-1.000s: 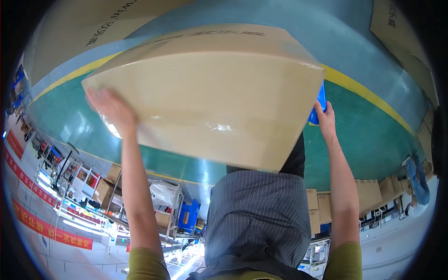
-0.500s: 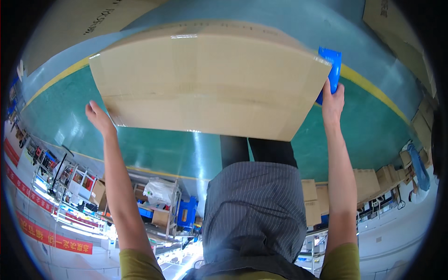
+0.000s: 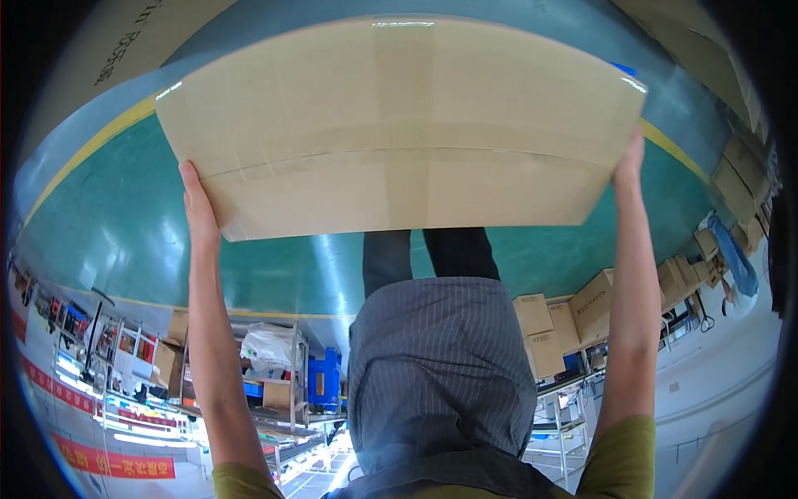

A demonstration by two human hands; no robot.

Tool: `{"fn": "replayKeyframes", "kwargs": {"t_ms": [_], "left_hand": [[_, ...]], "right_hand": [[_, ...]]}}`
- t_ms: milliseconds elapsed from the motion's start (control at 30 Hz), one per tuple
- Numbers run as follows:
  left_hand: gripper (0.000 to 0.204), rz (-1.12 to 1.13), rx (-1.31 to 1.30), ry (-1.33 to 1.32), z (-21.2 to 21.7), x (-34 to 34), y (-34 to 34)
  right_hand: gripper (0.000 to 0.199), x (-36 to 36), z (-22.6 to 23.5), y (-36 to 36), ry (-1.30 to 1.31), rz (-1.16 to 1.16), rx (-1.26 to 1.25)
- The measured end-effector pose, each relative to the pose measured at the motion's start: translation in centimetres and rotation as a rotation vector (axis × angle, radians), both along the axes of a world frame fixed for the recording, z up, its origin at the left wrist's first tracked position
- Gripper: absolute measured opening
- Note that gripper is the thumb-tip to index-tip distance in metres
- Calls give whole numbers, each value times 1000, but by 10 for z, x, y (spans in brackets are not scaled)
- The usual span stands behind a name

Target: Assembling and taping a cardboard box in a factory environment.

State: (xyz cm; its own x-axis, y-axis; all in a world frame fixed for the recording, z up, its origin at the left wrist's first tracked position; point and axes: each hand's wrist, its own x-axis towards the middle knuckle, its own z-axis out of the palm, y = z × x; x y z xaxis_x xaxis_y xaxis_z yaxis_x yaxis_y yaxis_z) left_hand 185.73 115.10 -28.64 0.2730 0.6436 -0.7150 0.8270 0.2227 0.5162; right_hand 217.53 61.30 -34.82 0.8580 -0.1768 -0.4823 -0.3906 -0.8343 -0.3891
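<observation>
A large brown cardboard box (image 3: pixel 399 108) is lifted in front of me, above the floor. Clear tape runs down the middle of its facing side, across a straight seam. My left hand (image 3: pixel 202 208) grips the box's lower left edge, thumb up along the side and fingers hidden. Against the right edge, my right hand (image 3: pixel 632 160) holds the box, its fingers mostly out of sight behind it. A blue tool, apparently a tape dispenser (image 3: pixel 623 69), peeks out past the upper right corner; the box hides the rest, including my grip on it.
Green floor (image 3: pixel 116 200) with a yellow line lies beneath the box. Large cartons (image 3: pixel 108 50) stand at far left and far right. Behind me are shelving with a white bag (image 3: pixel 268 348), a blue bin (image 3: pixel 323 379), stacked cartons (image 3: pixel 544 333) and a person (image 3: pixel 736 274) at the right.
The box has shifted nearer and tilted, showing its taped seam. My left hand has closed onto its edge. My right hand has moved right, and the blue tool is now mostly hidden.
</observation>
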Motion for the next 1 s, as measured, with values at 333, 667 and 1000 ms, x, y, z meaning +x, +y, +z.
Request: {"fn": "replayKeyframes", "kwargs": {"t_ms": [333, 667, 1000], "left_hand": [[49, -1217, 817, -709, 24, 158, -229], [68, -1342, 724, -678, -13, 218, -287], [45, -617, -665, -454, 122, 191, -257]], "right_hand": [[59, -70, 50, 4, -1, -216, -27], [49, -139, 163, -45, 44, -482, 219], [78, -184, 232, 40, 80, 25, 678]]}}
